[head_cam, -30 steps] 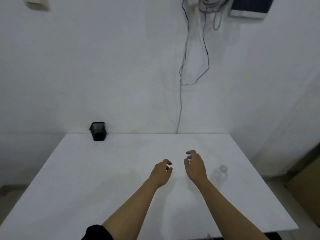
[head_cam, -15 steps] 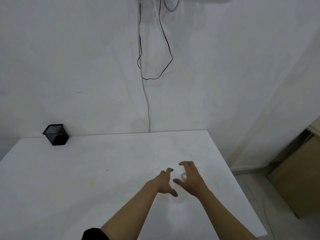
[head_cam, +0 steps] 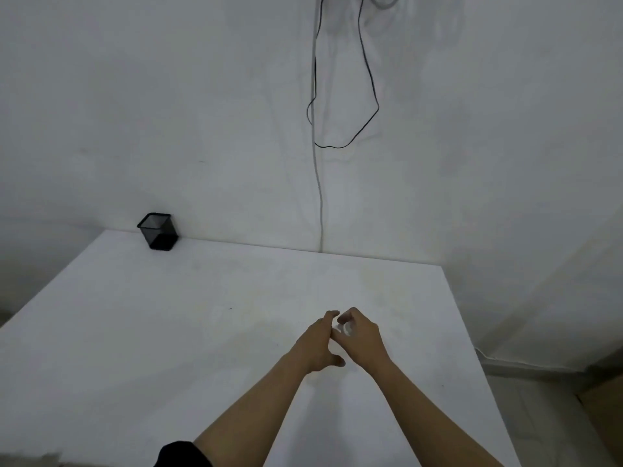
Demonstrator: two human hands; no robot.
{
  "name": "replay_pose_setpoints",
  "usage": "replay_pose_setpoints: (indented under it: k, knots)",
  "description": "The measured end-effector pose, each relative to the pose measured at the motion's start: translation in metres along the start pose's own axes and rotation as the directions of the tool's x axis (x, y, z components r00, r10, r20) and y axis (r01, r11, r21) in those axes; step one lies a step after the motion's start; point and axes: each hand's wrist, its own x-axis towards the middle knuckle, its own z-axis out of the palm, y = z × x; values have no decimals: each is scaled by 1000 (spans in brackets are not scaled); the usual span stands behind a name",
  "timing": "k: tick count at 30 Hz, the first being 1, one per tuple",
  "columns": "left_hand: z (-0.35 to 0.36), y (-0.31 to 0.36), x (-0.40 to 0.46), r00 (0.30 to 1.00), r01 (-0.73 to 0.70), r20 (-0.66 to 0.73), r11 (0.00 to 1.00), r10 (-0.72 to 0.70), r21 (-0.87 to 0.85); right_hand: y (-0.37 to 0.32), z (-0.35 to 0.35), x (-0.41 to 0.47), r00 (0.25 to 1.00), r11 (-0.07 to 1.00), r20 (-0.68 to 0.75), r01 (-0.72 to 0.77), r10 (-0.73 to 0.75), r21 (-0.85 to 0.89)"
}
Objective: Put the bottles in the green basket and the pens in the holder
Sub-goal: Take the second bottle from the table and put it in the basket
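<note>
Right hand [head_cam: 362, 335] around bottle [head_cam: 344, 328], left hand [head_cam: 318, 343] beside

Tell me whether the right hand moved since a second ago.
Yes. The right hand moved rightward along the table, away from the black holder, onto the clear bottle.

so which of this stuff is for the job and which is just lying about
For the job:
bottle, clear, between the two hands
holder, black mesh, far left corner of the table

Just there:
cables hanging on the wall
cardboard box on the floor, right

No green basket or pens in view.
</note>
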Motion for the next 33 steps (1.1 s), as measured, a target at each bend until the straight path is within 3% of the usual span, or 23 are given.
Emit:
replay_pose_setpoints:
  k: [13,21,33]
  knots:
    - [-75,-105,-127,941,109,-313,991,-127,-76,-84,134,-44,942,980,273,180,-196,82]
    - [-144,-215,-273,836,204,-492,969,-245,-137,-156,276,-148,872,936,388,188,-298,298]
    - [-192,-353,-447,640,262,-637,901,-430,-345,-189,452,-272,770,938,544,213,-333,273]
